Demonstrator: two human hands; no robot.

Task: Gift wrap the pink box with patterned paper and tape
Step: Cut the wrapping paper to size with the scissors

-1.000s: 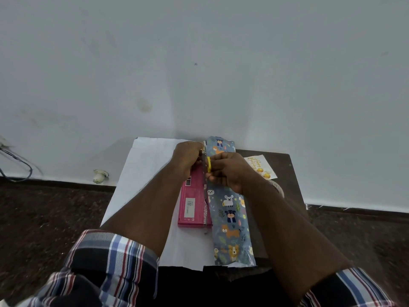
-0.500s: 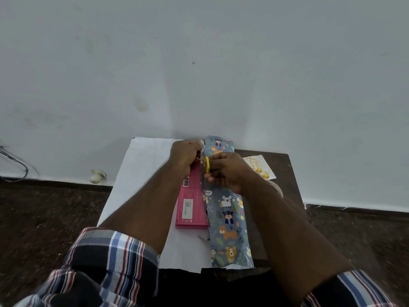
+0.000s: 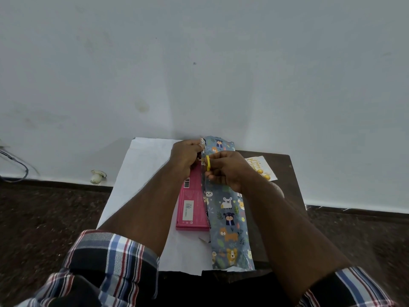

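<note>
The pink box [image 3: 192,204] lay on the tabletop [image 3: 287,173], half under patterned paper [image 3: 230,220] pinched by the left hand [image 3: 185,159] while the right hand [image 3: 229,170] gripped yellow-handled scissors [image 3: 207,163]; a wandering cut might leave it short

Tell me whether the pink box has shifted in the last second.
No. The pink box keeps the same gap from its near end to the near edge of the white sheet under it.

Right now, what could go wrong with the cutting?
The right hand works yellow-handled scissors very close to the left hand pinching the patterned paper, so fingers could get nipped. The cut could also wander and leave a ragged edge beside the pink box.
</note>
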